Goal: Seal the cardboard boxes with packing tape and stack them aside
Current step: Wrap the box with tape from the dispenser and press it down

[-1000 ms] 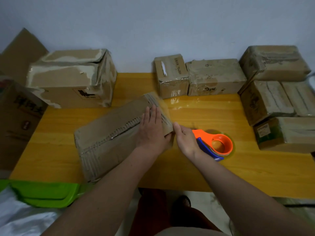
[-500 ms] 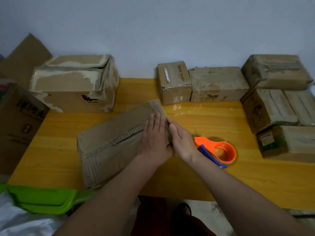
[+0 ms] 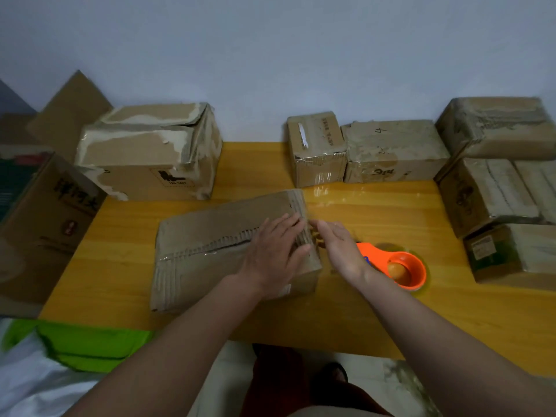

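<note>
A yellow wooden table [image 3: 376, 212] stands against a plain pale wall [image 3: 270, 55].

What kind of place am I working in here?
Probably a makeshift packing station in a plain room: a wooden table against a bare wall, taped cardboard boxes stacked on its right side, an orange tape dispenser.

A single wide-angle view, worn on the person's head, looks forward and steeply down over the table [image 3: 376, 212]. It sits close: both forearms enter from the bottom edge and reach toward the table's middle. Beyond the table's far edge the wall [image 3: 270, 55] fills the top; below its near edge, the floor [image 3: 228, 374] shows.
</note>
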The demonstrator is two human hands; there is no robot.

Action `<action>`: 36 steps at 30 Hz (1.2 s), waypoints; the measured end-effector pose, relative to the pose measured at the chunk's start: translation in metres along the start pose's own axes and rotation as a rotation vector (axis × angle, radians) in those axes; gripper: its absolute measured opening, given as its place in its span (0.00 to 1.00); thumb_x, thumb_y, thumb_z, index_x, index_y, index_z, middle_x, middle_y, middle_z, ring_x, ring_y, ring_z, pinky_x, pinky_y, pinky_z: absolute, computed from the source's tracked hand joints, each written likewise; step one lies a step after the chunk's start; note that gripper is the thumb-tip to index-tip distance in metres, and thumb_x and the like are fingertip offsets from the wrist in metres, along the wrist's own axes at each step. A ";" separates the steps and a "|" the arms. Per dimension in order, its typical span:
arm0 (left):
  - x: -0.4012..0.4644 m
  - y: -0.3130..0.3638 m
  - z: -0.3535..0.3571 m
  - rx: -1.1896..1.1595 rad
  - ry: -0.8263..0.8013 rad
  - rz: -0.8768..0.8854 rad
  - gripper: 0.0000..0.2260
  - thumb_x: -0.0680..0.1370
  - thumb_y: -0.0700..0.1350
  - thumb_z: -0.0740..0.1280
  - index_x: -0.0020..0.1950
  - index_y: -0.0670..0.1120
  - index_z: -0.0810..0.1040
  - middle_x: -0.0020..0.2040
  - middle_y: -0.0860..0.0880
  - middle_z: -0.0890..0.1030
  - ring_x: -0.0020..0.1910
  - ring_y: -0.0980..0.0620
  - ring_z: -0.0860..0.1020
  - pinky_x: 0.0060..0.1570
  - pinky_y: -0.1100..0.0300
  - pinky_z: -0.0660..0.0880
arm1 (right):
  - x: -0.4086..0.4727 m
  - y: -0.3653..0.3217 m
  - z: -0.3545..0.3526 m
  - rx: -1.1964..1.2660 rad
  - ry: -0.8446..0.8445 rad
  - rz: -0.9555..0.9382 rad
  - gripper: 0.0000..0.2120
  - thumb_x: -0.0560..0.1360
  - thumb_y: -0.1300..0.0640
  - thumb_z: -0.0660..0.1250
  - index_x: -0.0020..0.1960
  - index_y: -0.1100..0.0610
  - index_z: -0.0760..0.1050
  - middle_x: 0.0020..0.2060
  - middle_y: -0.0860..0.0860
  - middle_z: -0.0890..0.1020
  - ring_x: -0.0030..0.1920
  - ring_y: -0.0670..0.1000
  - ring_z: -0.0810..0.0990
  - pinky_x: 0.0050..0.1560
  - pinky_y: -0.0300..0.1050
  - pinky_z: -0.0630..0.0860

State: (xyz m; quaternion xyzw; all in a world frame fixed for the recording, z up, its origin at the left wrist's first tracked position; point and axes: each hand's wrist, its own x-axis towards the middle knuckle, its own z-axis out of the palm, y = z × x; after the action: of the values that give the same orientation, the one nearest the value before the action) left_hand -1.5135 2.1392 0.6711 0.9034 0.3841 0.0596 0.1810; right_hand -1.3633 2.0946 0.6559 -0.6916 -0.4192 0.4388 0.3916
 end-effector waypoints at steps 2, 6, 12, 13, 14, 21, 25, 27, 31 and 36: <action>0.011 -0.004 -0.004 0.067 0.057 -0.073 0.37 0.73 0.67 0.41 0.76 0.49 0.63 0.72 0.49 0.66 0.73 0.47 0.60 0.75 0.47 0.45 | 0.006 -0.007 -0.001 0.041 0.014 -0.014 0.19 0.83 0.52 0.52 0.69 0.57 0.70 0.63 0.54 0.70 0.68 0.52 0.66 0.71 0.48 0.60; 0.025 -0.012 0.001 0.267 -0.112 -0.226 0.35 0.78 0.68 0.42 0.79 0.53 0.39 0.79 0.50 0.37 0.77 0.47 0.34 0.73 0.39 0.34 | 0.008 -0.018 0.009 0.174 -0.057 -0.055 0.22 0.83 0.49 0.51 0.76 0.54 0.60 0.74 0.48 0.63 0.74 0.46 0.59 0.76 0.49 0.54; 0.026 -0.013 0.004 0.277 -0.149 -0.217 0.33 0.79 0.67 0.41 0.78 0.52 0.34 0.77 0.51 0.31 0.75 0.47 0.29 0.72 0.39 0.32 | 0.020 -0.022 0.008 0.132 -0.129 0.001 0.23 0.83 0.50 0.50 0.77 0.53 0.54 0.76 0.46 0.56 0.75 0.45 0.55 0.73 0.39 0.51; 0.025 -0.012 0.005 0.277 -0.150 -0.216 0.34 0.78 0.67 0.40 0.78 0.52 0.34 0.77 0.51 0.31 0.75 0.47 0.29 0.72 0.39 0.32 | 0.021 -0.023 0.006 0.146 -0.105 0.020 0.23 0.83 0.50 0.51 0.77 0.53 0.54 0.76 0.47 0.57 0.75 0.46 0.56 0.72 0.38 0.52; 0.025 -0.012 0.005 0.281 -0.149 -0.218 0.34 0.78 0.68 0.40 0.78 0.53 0.34 0.77 0.51 0.31 0.75 0.48 0.29 0.72 0.39 0.32 | 0.021 -0.024 0.006 0.145 -0.077 0.021 0.23 0.83 0.51 0.52 0.77 0.53 0.54 0.76 0.47 0.58 0.75 0.46 0.56 0.72 0.38 0.53; 0.028 -0.011 0.004 0.256 -0.154 -0.235 0.34 0.78 0.67 0.42 0.78 0.53 0.35 0.77 0.52 0.31 0.75 0.47 0.29 0.71 0.39 0.31 | 0.038 -0.028 0.006 0.058 -0.109 0.041 0.23 0.82 0.58 0.49 0.77 0.54 0.55 0.75 0.49 0.61 0.75 0.49 0.59 0.74 0.43 0.56; 0.026 -0.010 0.003 0.248 -0.160 -0.233 0.35 0.78 0.68 0.42 0.78 0.52 0.35 0.78 0.51 0.31 0.75 0.47 0.29 0.71 0.39 0.30 | 0.044 -0.028 -0.002 -0.046 -0.176 0.117 0.23 0.82 0.55 0.50 0.76 0.56 0.58 0.74 0.52 0.63 0.73 0.53 0.62 0.73 0.49 0.58; 0.027 -0.010 0.002 0.262 -0.172 -0.235 0.35 0.78 0.67 0.42 0.78 0.52 0.34 0.77 0.51 0.30 0.75 0.47 0.29 0.71 0.38 0.31 | 0.035 -0.028 0.003 -0.005 -0.124 0.108 0.24 0.83 0.54 0.51 0.77 0.56 0.54 0.75 0.50 0.60 0.75 0.50 0.57 0.74 0.45 0.54; 0.026 -0.013 0.004 0.243 -0.175 -0.208 0.38 0.74 0.70 0.36 0.78 0.52 0.34 0.77 0.51 0.30 0.74 0.47 0.28 0.71 0.39 0.29 | 0.038 -0.025 0.006 0.004 -0.103 0.110 0.23 0.83 0.57 0.51 0.77 0.56 0.55 0.76 0.52 0.60 0.75 0.50 0.58 0.73 0.43 0.56; 0.026 -0.028 -0.004 0.228 -0.194 -0.096 0.40 0.71 0.71 0.34 0.79 0.52 0.36 0.78 0.52 0.31 0.75 0.49 0.29 0.71 0.43 0.28 | 0.067 -0.045 -0.006 -0.313 0.062 -0.088 0.27 0.78 0.68 0.55 0.76 0.59 0.56 0.75 0.55 0.59 0.75 0.53 0.55 0.74 0.44 0.52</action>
State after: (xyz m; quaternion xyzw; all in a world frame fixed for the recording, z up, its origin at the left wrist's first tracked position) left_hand -1.5155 2.1772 0.6638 0.9002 0.4119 -0.0807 0.1162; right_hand -1.3510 2.1711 0.6798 -0.7383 -0.5000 0.3293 0.3106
